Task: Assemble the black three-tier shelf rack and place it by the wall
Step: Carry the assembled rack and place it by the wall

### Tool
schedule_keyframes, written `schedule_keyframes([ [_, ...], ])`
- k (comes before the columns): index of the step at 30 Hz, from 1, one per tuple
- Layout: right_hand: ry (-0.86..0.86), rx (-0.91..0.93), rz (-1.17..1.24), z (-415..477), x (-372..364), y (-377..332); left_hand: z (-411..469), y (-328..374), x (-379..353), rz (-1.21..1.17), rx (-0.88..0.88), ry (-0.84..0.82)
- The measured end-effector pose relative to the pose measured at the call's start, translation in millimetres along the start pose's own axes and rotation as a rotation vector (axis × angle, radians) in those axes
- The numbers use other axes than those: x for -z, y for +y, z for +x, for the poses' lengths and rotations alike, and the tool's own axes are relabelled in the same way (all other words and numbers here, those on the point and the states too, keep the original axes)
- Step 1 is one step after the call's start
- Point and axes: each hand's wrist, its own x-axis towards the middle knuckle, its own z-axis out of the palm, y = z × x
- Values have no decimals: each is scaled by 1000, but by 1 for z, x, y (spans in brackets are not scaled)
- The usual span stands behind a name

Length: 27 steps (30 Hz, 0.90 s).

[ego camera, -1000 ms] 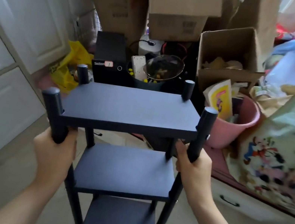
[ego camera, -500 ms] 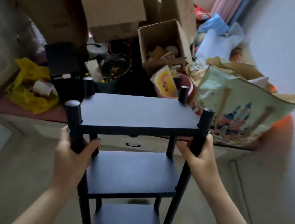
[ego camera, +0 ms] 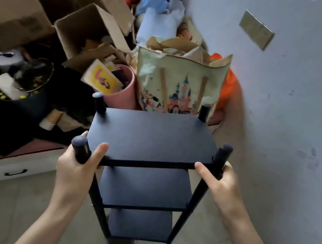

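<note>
**Assembled rack held by its two near posts, wall to the right**

Nearest the camera, the left hand (ego camera: 75,162) wraps the near-left post just below the top shelf, with its thumb laid up against the shelf's front edge. The right hand (ego camera: 218,183) closes round the near-right post in the same way. The hands sit about level, and neither is clearly nearer.

Between them, extending toward 12 o'clock, is the black three-tier rack (ego camera: 151,137), fully assembled, its long axis upright and slightly tilted. Whether its feet touch the floor (ego camera: 12,203) cannot be told.

The wall (ego camera: 295,124) lies at 2 to 3 o'clock, near the rack's right side but apart from it. Farther off stand a castle-print bag (ego camera: 178,90) at 12 o'clock and a pink bucket (ego camera: 122,91) and cardboard boxes (ego camera: 10,9) at 10 to 11 o'clock.

Compared with half a second earlier, rack and view have swung rightward. The wall fills more of the frame, and both thumbs now reach the shelf edge.
</note>
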Motion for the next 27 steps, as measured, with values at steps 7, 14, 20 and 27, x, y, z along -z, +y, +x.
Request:
schedule_keyframes([
  [7,37,-137,74,27,135,8,-13,5,-135,2,41,-99],
  [14,100,-203,20,54,216,5,-12,16,-228,-8,28,-235],
  [20,152,-393,6,93,255,19,11,-1,-293,47,56,-361],
  [27,212,-639,88,158,287,63,62,-38,-370,93,187,-563],
])
